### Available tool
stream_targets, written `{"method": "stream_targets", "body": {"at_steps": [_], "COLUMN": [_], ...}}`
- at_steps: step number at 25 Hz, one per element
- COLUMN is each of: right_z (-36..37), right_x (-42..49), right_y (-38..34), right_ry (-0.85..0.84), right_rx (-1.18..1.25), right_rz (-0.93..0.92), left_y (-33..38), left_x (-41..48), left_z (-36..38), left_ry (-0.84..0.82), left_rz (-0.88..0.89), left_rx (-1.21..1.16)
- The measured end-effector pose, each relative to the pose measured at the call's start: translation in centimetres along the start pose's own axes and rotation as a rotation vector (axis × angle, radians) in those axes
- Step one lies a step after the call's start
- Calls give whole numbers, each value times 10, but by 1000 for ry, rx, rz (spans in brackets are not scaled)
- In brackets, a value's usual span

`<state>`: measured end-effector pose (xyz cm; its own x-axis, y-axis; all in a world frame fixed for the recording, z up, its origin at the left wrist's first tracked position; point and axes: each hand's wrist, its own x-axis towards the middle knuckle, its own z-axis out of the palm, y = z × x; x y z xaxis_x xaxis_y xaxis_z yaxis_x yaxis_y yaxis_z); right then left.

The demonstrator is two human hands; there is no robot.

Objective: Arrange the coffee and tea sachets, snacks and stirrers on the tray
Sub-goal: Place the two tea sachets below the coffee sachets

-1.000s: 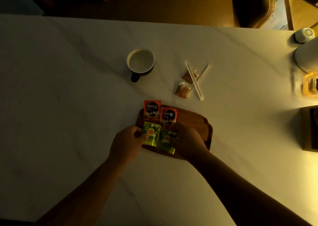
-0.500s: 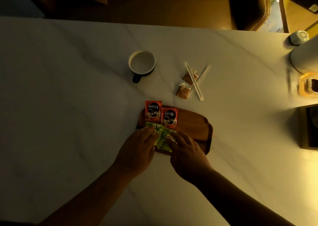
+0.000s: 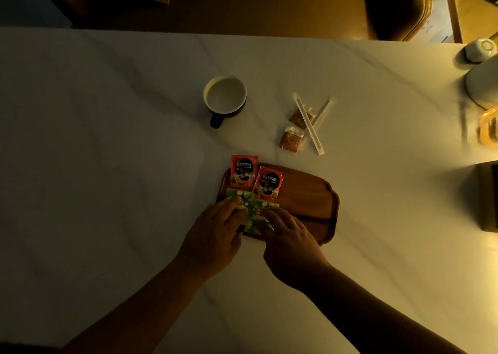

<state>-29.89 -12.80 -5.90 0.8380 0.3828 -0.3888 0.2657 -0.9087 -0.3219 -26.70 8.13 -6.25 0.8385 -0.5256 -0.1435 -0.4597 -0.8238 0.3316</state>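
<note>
Both hands have slid forward since a second ago and now lie flat instead of pinching the sachet edges. Left hand [image 3: 215, 235] presses extended fingers [image 3: 231, 205] on the left green tea sachet [image 3: 239, 196]; right hand [image 3: 291, 235] rests open on the right green tea sachet [image 3: 258, 211]. Neither grips anything. At 12 o'clock from them two Nescafé sachets [image 3: 244, 171] lie on the wooden tray [image 3: 310, 200]. At 1 o'clock, on the counter [image 3: 107, 138], sit two snack packets [image 3: 291, 139] and wrapped stirrers [image 3: 310, 127]; a mug [image 3: 225, 95] stands at 11 o'clock.

"NESCAFÉ" reads on both red sachets [image 3: 244, 171]
</note>
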Motion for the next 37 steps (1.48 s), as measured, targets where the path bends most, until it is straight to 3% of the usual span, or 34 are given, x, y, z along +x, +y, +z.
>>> {"method": "stream_targets", "body": {"at_steps": [6, 12, 20, 37], "right_z": [-20, -32, -38, -30], "right_x": [18, 45, 47, 53], "right_y": [11, 34, 55, 51], "right_ry": [117, 46, 34, 98], "right_rx": [9, 32, 18, -116], "right_rz": [54, 103, 21, -18], "left_y": [2, -2, -14, -30], "left_x": [26, 79, 75, 67], "left_z": [-11, -21, -25, -23], "left_ry": [93, -71, -71, -91], "left_rz": [-37, -184, -58, 1], "left_rx": [21, 40, 74, 77]}}
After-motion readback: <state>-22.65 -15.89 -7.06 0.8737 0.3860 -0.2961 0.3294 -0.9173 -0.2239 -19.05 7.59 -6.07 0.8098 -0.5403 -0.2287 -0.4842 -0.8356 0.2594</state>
